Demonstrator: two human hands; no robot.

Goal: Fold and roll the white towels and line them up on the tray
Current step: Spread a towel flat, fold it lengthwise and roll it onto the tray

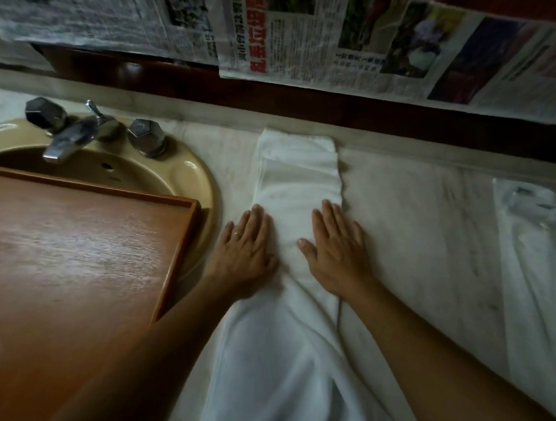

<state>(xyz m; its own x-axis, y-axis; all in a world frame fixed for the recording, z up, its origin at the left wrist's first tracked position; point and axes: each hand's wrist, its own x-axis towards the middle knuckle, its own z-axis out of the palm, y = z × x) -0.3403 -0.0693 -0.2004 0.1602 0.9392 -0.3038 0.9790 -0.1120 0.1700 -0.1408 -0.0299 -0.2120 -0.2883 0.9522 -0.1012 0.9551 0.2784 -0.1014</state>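
From the head camera we see a long white terry towel (299, 179) folded into a narrow strip on the pale marble counter (416, 218), beside the brown wooden tray (176, 262). Our left hand (245, 250) and right hand (336, 253) press it flat, fingers straight.

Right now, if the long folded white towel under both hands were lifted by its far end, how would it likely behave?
Probably floppy: the white towel drapes in soft folds off the counter edge nearest the camera. It would likely sag and unfold, since only the flat left hand and right hand press it. It looks unlikely to slide freely.
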